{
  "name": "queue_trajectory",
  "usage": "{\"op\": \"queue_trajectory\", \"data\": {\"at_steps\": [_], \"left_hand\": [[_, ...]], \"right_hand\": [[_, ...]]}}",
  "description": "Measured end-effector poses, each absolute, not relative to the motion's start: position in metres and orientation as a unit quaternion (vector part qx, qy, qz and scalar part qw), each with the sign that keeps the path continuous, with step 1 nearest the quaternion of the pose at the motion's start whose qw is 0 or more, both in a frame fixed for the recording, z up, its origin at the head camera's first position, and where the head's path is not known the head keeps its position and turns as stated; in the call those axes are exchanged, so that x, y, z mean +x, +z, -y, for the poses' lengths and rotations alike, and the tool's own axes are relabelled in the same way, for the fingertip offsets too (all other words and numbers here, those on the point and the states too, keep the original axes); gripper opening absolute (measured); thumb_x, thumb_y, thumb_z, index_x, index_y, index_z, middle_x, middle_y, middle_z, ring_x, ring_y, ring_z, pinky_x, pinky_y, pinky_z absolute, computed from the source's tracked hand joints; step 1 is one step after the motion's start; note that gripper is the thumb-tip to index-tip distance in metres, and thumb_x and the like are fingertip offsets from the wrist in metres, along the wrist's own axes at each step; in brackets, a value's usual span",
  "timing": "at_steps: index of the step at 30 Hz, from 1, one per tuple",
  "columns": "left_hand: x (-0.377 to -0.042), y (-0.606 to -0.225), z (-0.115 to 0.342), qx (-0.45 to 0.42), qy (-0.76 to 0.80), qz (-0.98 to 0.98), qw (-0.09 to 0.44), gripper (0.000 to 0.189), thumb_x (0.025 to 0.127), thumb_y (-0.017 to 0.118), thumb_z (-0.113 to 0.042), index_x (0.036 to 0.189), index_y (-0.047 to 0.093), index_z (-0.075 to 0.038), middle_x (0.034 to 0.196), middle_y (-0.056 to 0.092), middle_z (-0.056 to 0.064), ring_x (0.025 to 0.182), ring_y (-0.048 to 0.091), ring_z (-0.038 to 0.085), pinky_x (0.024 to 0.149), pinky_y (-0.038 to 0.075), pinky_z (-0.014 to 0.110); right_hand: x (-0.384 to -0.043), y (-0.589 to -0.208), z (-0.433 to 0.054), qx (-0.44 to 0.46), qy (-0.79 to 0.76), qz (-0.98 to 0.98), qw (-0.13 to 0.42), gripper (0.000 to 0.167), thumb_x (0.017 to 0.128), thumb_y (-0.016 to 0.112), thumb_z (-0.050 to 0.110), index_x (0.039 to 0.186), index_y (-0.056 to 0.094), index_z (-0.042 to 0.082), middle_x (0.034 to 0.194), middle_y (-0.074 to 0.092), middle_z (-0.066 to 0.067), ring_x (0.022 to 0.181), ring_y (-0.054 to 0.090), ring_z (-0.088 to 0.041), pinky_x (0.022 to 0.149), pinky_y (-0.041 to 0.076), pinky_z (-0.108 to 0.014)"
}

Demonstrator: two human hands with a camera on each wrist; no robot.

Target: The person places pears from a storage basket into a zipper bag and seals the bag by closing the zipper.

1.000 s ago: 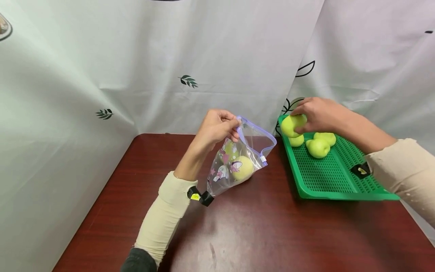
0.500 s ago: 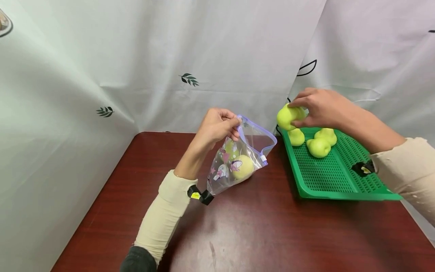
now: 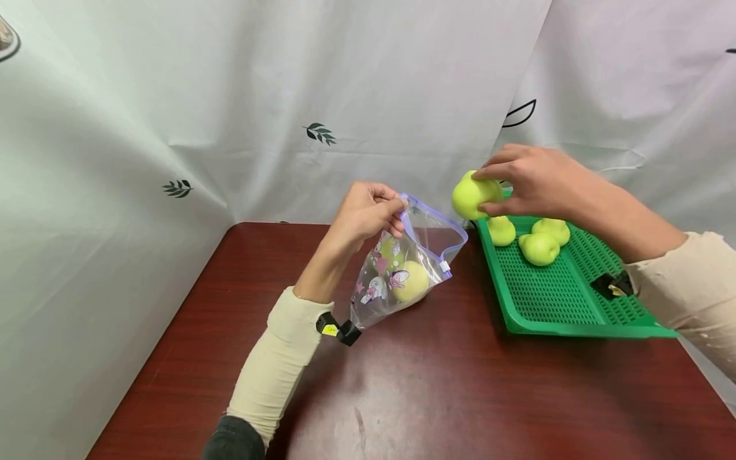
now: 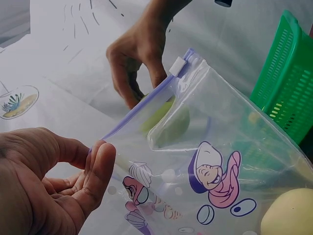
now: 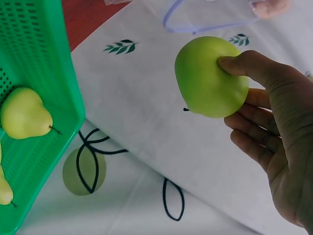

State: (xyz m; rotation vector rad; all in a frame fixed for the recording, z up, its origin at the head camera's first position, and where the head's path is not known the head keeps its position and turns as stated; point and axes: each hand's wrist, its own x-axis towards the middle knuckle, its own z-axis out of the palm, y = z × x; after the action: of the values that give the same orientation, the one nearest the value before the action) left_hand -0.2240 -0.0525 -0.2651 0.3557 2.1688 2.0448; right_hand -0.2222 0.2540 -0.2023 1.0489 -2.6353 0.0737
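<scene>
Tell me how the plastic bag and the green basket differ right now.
The plastic bag is clear with printed cartoons; the green basket is opaque and perforated. The left hand pinches the plastic bag, while no hand grips the green basket. The green basket is larger than the plastic bag. Both are open and contain yellow-green fruit.

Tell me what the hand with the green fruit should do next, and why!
Probably move the right hand a little left, bringing its green fruit above the mouth of the clear bag. The left hand pinches the bag, its mouth is open, and yellowish fruit is already inside.
</scene>
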Motion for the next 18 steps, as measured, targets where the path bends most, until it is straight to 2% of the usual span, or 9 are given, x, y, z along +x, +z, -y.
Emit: {"op": "queue_trajectory", "data": {"at_steps": [7, 15, 18], "left_hand": [[-0.222, -0.264, 0.052, 0.116, 0.682, -0.718, 0.070, 0.012, 0.107, 0.067, 0.005, 0.105, 0.073, 0.015, 0.066, 0.071, 0.007, 0.050, 0.068, 0.012, 0.052, 0.068, 0.026], [-0.222, -0.264, 0.052, 0.120, 0.679, -0.721, 0.069, 0.011, 0.107, 0.067, 0.004, 0.102, 0.072, 0.012, 0.066, 0.071, 0.007, 0.050, 0.068, 0.012, 0.051, 0.067, 0.025], [-0.223, -0.264, 0.053, 0.120, 0.678, -0.722, 0.069, 0.011, 0.107, 0.067, 0.003, 0.103, 0.072, 0.013, 0.067, 0.071, 0.007, 0.051, 0.068, 0.012, 0.052, 0.067, 0.025]], "right_hand": [[-0.214, -0.203, -0.240, 0.419, 0.041, 0.889, 0.183, 0.049, 0.081, 0.100, 0.023, 0.123, 0.085, 0.005, 0.120, 0.083, -0.015, 0.112, 0.076, -0.035, 0.087, 0.071, -0.059], [-0.204, -0.202, -0.225, 0.435, 0.040, 0.881, 0.180, 0.053, 0.082, 0.101, 0.030, 0.128, 0.085, 0.008, 0.121, 0.083, -0.012, 0.112, 0.077, -0.031, 0.086, 0.073, -0.056], [-0.202, -0.203, -0.220, 0.450, 0.042, 0.872, 0.186, 0.052, 0.082, 0.100, 0.028, 0.127, 0.085, 0.007, 0.120, 0.083, -0.011, 0.110, 0.077, -0.030, 0.087, 0.073, -0.054]]}}
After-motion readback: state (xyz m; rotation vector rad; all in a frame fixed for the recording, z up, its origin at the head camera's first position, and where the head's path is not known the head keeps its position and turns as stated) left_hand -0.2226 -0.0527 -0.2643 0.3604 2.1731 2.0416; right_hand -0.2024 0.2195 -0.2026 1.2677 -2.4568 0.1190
